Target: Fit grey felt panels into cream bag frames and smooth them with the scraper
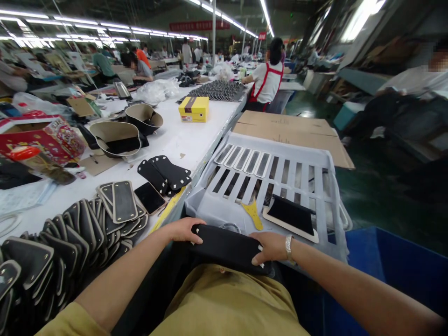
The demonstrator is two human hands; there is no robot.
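A long black fabric panel (226,247) with small white tabs at its ends lies across my lap. My left hand (185,231) grips its left end, thumb on top and the other fingers hidden beneath. At the right end, my right hand (271,246) holds it the same way, near the white tabs; a silvery band circles that wrist. Just beyond, on the slotted rack, are a yellow Y-shaped piece (252,213) and a black panel with a cream edge (291,217). Several flat black panels with white tabs (168,172) lie on the table to the left.
Many dark pieces with cream edges (80,228) are heaped at the left, near a phone (150,197). The white slotted rack (324,161) carries several pale-framed strips (243,159). Farther off are a yellow box (193,109), cardboard (287,128) and a person in red straps (268,81). A blue bin (395,266) stands right.
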